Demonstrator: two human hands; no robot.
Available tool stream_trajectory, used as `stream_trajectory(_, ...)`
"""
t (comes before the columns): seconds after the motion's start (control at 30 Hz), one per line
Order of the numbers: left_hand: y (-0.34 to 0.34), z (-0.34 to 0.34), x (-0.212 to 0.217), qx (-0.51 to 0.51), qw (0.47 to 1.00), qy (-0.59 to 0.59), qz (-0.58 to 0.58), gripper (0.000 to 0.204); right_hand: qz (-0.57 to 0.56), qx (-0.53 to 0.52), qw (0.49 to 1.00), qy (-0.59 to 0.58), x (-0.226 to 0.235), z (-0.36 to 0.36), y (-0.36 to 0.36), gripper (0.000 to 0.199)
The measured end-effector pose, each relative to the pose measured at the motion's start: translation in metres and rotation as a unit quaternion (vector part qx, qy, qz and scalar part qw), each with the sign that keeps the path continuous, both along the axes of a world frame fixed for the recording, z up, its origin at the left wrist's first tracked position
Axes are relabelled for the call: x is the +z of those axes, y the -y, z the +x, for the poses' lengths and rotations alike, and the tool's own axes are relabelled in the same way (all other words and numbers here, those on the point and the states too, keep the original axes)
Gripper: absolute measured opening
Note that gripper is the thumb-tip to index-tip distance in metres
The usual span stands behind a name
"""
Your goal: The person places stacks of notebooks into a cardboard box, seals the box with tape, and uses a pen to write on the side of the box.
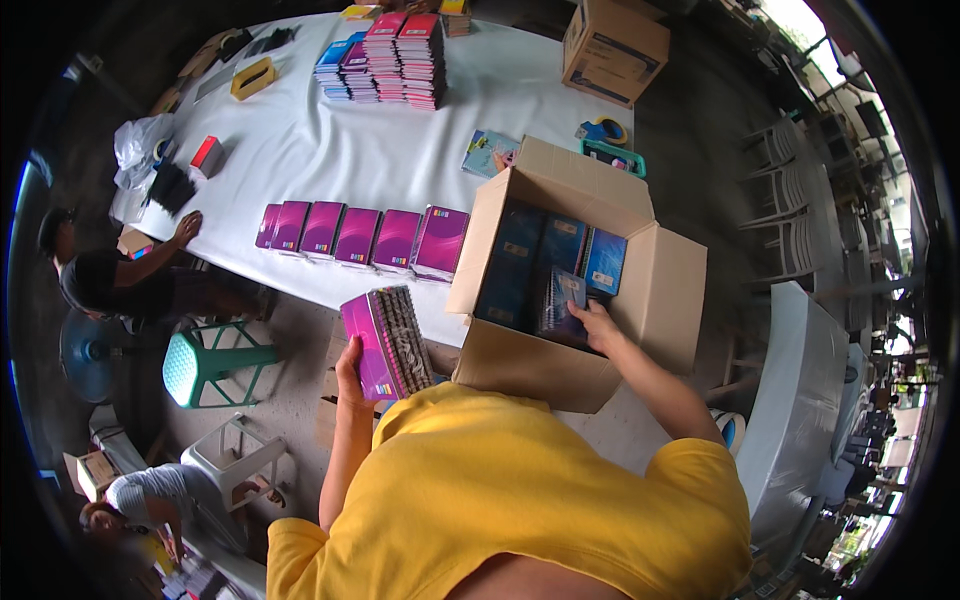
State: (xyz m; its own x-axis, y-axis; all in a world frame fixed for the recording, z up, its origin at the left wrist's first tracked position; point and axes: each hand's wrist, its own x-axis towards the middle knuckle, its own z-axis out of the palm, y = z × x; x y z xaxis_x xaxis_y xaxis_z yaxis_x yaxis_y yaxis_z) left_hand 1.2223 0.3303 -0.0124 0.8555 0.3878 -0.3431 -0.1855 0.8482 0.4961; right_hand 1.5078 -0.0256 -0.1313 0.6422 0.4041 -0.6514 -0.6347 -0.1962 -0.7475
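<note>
A person in a dark shirt (95,285) sits by the left edge of the white table (300,165), with one hand (187,230) flat near its near left corner. A small red box (206,155) is close to that left edge. A row of purple notebooks (356,236) goes along the near edge.

The left hand (350,375) is just off the near edge. Its forearm points almost straight up. The thumb presses on a pile of purple notebooks (368,345), with the curly wires on the pile's right side. The other fingers are hidden under it. Tall piles of pink and blue notebooks (385,65) stand by the far edge.

At the near right corner is an open brown box (672,300) with dark blue notebooks (520,248) inside. The right elbow sticks out, and the forearm slants up and left into the box. The right hand (595,322) bends down, its fingertips touching a small dark notebook (560,312). I cannot tell if they pinch it. A green basket (632,160) is by the right edge.
</note>
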Motion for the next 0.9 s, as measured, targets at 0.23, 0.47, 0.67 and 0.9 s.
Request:
stream_trajectory(0.23, -0.008, 0.032, 0.018, -0.056, 0.997, -0.033, -0.031, 0.045, -0.476, 0.455, 0.725, 0.203, 0.074, 0.002, -0.070, 0.071)
stream_trajectory(0.47, 0.012, 0.089, 0.034, -0.154, 0.965, -0.012, 0.211, 0.059, -0.003, 0.149, 0.883, 0.445, 0.214, -0.069, -0.129, 0.085)
stream_trajectory(0.67, 0.035, 0.110, 0.052, -0.315, 0.926, 0.050, 0.200, 0.094, 0.097, 0.093, 0.888, 0.440, 0.204, -0.073, -0.159, 0.086)
stream_trajectory(0.9, 0.061, 0.137, 0.052, -0.361, 0.921, 0.111, -0.095, 0.071, 0.302, -0.055, 0.935, 0.179, 0.171, -0.073, -0.095, 0.049)
